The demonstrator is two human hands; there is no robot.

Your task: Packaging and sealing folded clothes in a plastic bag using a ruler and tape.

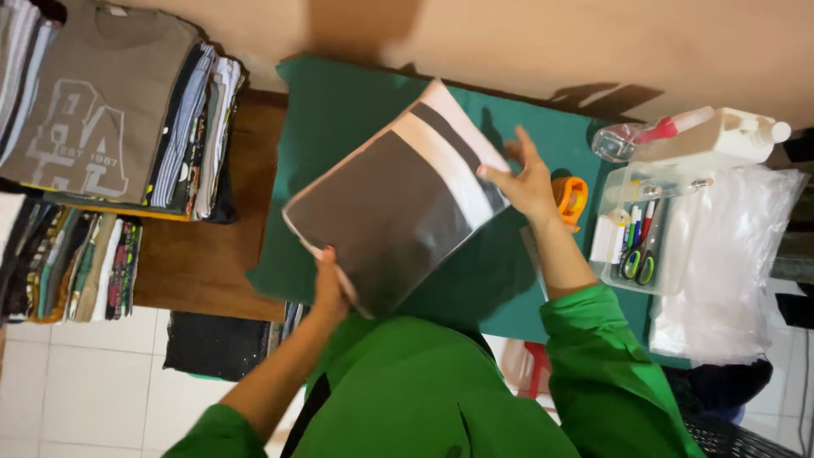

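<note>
A flat, glossy packet (pixel 398 199), dark grey with white and black stripes at one end, is held tilted above a green cloth-covered table (pixel 339 110). My left hand (pixel 329 288) grips its lower edge. My right hand (pixel 526 182) holds its upper right edge, thumb on the packet and fingers spread behind it. Both arms wear green sleeves.
Stacks of folded shirts (pixel 102 110) stand on a wooden surface at left, more below them (pixel 72 267). An orange tape dispenser (pixel 571 199) lies by my right hand. A clear tray of scissors and pens (pixel 636 237), a white bottle (pixel 721 136) and clear plastic bags (pixel 729 263) sit at right.
</note>
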